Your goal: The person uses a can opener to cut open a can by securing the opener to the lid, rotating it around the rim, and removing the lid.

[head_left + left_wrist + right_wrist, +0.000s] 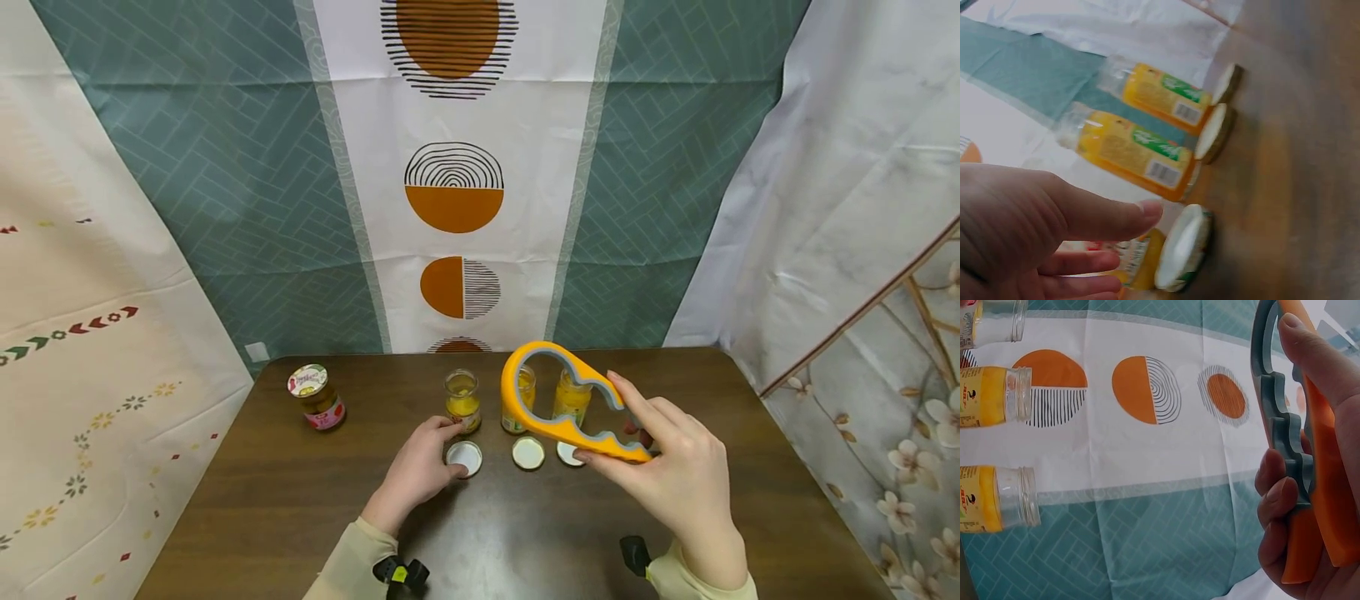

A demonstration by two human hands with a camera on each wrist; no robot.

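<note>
My right hand holds an orange jar opener with grey toothed inner edges, raised above the table. Low over the table, my left hand has its fingers extended by an uncapped glass jar with yellow contents. Its thumb is beside a lid lying white side up in front of that jar; whether thumb and lid touch, I cannot tell. Two more uncapped jars of yellow contents, a middle one and a right one, stand to the right, partly behind the opener in the head view.
A middle lid and a right lid lie before their jars. At the table's back left stands a capped jar with a pink label. The brown table ends at a patterned cloth hanging behind it.
</note>
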